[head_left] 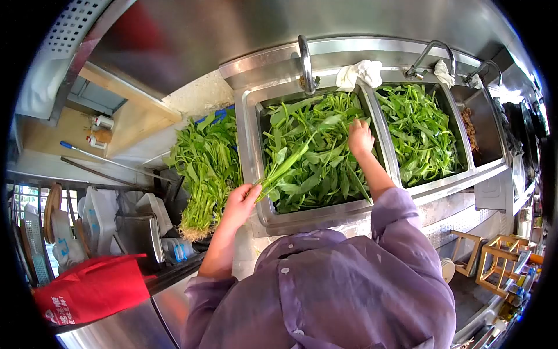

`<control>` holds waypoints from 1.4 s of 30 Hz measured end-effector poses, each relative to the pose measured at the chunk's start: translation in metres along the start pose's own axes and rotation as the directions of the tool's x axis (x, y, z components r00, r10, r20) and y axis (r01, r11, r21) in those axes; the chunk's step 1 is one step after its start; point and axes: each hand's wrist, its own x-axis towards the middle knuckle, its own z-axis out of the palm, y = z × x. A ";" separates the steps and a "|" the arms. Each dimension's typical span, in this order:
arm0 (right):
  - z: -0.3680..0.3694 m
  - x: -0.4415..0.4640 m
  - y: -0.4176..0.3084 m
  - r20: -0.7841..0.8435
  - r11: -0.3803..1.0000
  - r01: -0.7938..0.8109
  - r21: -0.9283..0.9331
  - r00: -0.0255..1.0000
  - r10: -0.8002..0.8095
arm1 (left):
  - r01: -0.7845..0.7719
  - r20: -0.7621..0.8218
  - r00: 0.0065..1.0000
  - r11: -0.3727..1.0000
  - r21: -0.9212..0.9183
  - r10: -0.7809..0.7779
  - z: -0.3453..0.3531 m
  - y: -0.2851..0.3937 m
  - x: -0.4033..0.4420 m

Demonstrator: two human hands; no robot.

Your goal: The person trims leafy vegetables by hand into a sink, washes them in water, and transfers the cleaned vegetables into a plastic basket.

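Note:
My left hand [241, 203] is closed around the lower ends of a few water spinach stems [288, 164], whose leafy tops reach over the left sink basin [250, 134]. Loose water spinach [317, 183] fills that basin. Above its right part is my right hand [361, 138], fingers curled together among the leaves; what they pinch, if anything, is hidden. Left of the sink stands a big bundle of water spinach [206, 163] with pale roots at its lower end. More picked greens [418, 134] fill the middle basin.
A curved faucet [306, 64] rises behind the left basin, a second faucet [433, 52] farther right. White cloths [360, 74] lie on the sink's back ledge. Brown scraps [468, 129] sit in the right basin. At lower left are a red bag [93, 289] and plastic containers [99, 218]; wooden stools [500, 262] stand at right.

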 end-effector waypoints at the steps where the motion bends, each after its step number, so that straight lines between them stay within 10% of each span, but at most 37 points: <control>1: -0.027 -0.003 -0.019 -0.333 0.971 0.208 -0.122 0.913 -0.237 | -0.040 0.012 0.999 0.997 0.070 0.040 -0.004 -0.001 0.002; 3: -0.065 -0.009 -0.052 -0.128 0.895 0.436 0.100 0.897 -0.423 | -0.084 0.028 0.996 0.992 0.090 0.082 -0.007 -0.001 0.006; 6: -0.105 -0.034 -0.097 -0.241 0.473 0.844 0.254 0.529 -0.814 | -0.159 0.064 0.986 0.978 0.136 0.151 -0.010 0.004 0.011; 16: -0.083 -0.067 -0.098 0.043 0.554 0.705 0.442 0.601 -0.798 | -0.274 -0.354 0.814 0.841 0.466 0.461 -0.001 -0.014 0.025; 18: -0.075 -0.069 -0.099 0.301 0.801 0.378 0.464 0.783 -0.544 | -0.268 -0.366 0.821 0.862 0.431 0.438 0.008 -0.013 0.024; 21: -0.047 -0.070 -0.101 0.282 0.711 -0.021 0.702 0.926 -0.251 | -0.292 -0.392 0.794 0.857 0.425 0.465 0.029 -0.002 0.025; 24: -0.019 -0.042 -0.082 0.653 0.202 -0.696 0.689 0.717 0.243 | -0.289 -0.377 0.731 0.758 0.584 0.569 0.031 -0.002 0.027; 25: -0.021 -0.024 -0.068 0.769 -0.204 -0.756 0.622 0.541 0.340 | -0.279 -0.383 0.730 0.758 0.590 0.566 0.029 -0.004 0.024; 27: -0.020 -0.006 -0.044 0.626 0.315 -0.715 0.624 0.699 0.346 | -0.271 -0.384 0.727 0.752 0.601 0.568 0.021 -0.006 0.023; 28: -0.024 -0.010 -0.044 0.627 0.314 -0.717 0.622 0.696 0.350 | -0.272 -0.382 0.736 0.761 0.588 0.559 0.019 -0.008 0.021; 29: -0.027 -0.016 -0.045 0.207 0.796 -0.234 0.558 0.968 0.139 | -0.275 -0.383 0.743 0.771 0.574 0.550 0.018 -0.009 0.021; 30: -0.031 -0.020 -0.049 -0.120 0.935 0.313 0.165 0.948 -0.296 | -0.275 -0.384 0.742 0.772 0.572 0.549 0.018 -0.009 0.023; 33: -0.080 -0.034 -0.092 0.009 0.509 0.807 0.300 0.531 -0.847 | -0.341 -0.347 0.734 0.759 0.555 0.584 0.019 -0.011 0.026; 34: -0.079 -0.048 -0.101 -0.171 0.404 0.757 0.513 0.552 -0.816 | -0.361 -0.304 0.750 0.750 0.555 0.587 0.019 -0.010 0.029; 36: -0.087 -0.058 -0.109 0.082 0.425 0.621 0.659 0.502 -0.861 | -0.382 -0.262 0.763 0.739 0.555 0.591 0.017 -0.007 0.034; 42: -0.091 -0.053 -0.111 0.241 0.602 0.533 0.594 0.596 -0.766 | -0.361 -0.243 0.773 0.722 0.590 0.586 0.013 -0.003 0.038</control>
